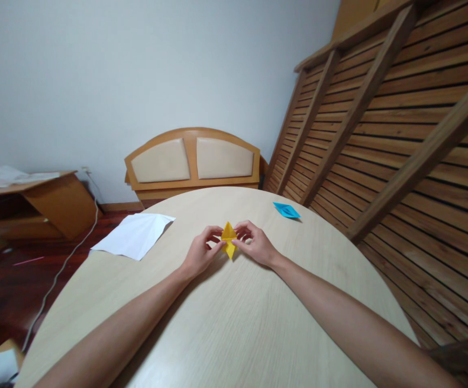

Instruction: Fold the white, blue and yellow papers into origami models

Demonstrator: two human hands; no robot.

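A folded piece of yellow paper (229,233), diamond-shaped with points at top and bottom, is held just above the round table (242,323). My left hand (204,249) pinches its left side between thumb and fingers. On the other side, my right hand (257,245) grips the paper's right edge the same way. A crease runs across the paper's middle, between the two thumbs. The sides of the paper are partly hidden behind my fingertips.
A blue folded paper (287,210) lies at the table's back right. To the left, a creased white sheet (135,235) reaches the table's edge. Beyond stand a padded headboard (193,156) and a wooden slatted frame (363,140). A cable (68,253) crosses the floor beside a wooden cabinet (62,202).
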